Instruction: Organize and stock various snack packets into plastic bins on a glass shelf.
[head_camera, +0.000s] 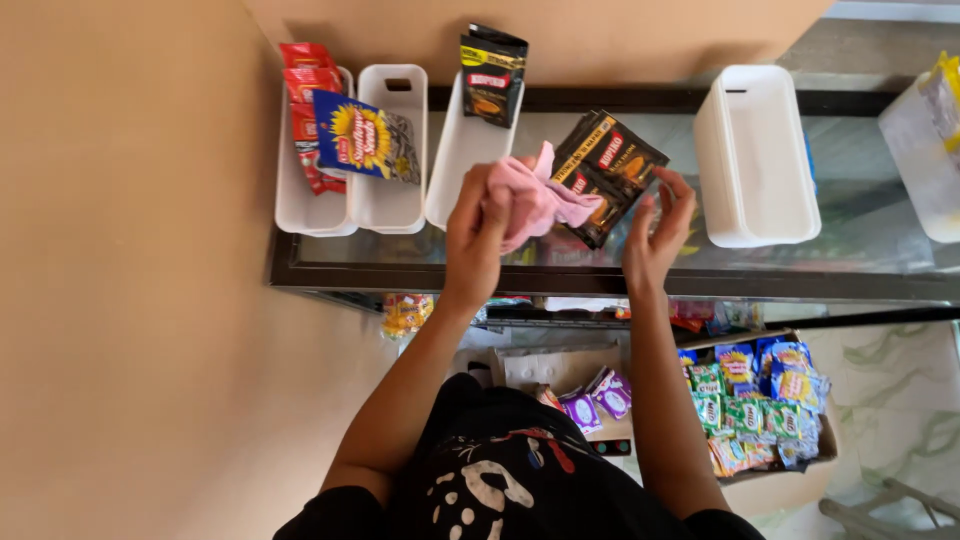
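My left hand (478, 225) grips a crumpled pink cloth (538, 198) above the glass shelf (560, 262). My right hand (657, 232) holds a fanned stack of black sachets (605, 172) with orange and red print, fingers spread along their right edge. The cloth touches the left side of the sachets. One more black sachet (492, 75) stands upright in the third white bin (455, 160), just left of my hands.
Two white bins at the left (315, 205) (392, 200) hold red packets (308, 105) and a blue sunflower-print packet (362, 140). A white bin (755, 155) stands at the right with nothing in it. A cardboard box of colourful small sachets (760, 400) lies below the shelf.
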